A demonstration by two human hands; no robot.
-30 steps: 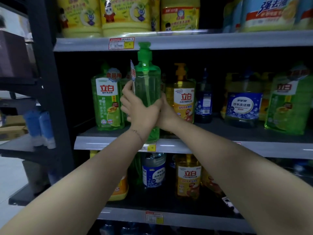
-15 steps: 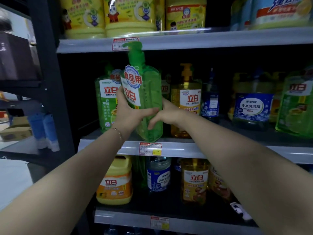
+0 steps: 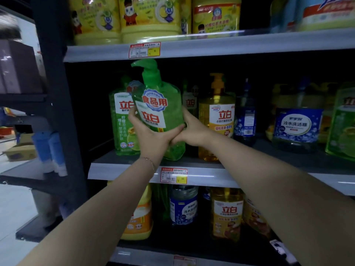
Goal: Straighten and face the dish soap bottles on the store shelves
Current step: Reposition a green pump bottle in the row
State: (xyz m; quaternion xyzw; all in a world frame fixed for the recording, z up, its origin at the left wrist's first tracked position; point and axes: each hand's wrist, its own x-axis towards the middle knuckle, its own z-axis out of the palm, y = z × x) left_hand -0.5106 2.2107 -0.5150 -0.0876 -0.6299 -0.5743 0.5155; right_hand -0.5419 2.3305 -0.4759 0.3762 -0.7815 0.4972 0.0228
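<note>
1. both our forearms reach up and forward, and a thin bracelet (image 3: 149, 161) sits on the left wrist.
2. left hand (image 3: 151, 139): its grip is clamped on the green pump bottle (image 3: 163, 104), thumb across the front under the label, fingers round the left edge.
3. right hand (image 3: 192, 131): its grip is wrapped on the same bottle's right side, and its thumb meets the left thumb.
4. the bottle is at the front of the middle shelf (image 3: 124, 171), tilted, label toward us, pump spout pointing left. we cannot tell if the base touches the shelf.
5. a price tag (image 3: 173, 175) hangs on the shelf edge right below it.
6. the lower shelf holds an orange jug (image 3: 140, 217), a blue-label bottle (image 3: 183, 206) and a yellow bottle (image 3: 226, 214).
7. behind on the middle shelf are a green bottle (image 3: 123, 121) to the left, then a yellow pump bottle (image 3: 217, 116), a dark blue bottle (image 3: 245, 116) and a blue-label jug (image 3: 296, 127) to the right.
8. the top shelf (image 3: 230, 45) carries yellow tubs (image 3: 151, 16).
</note>
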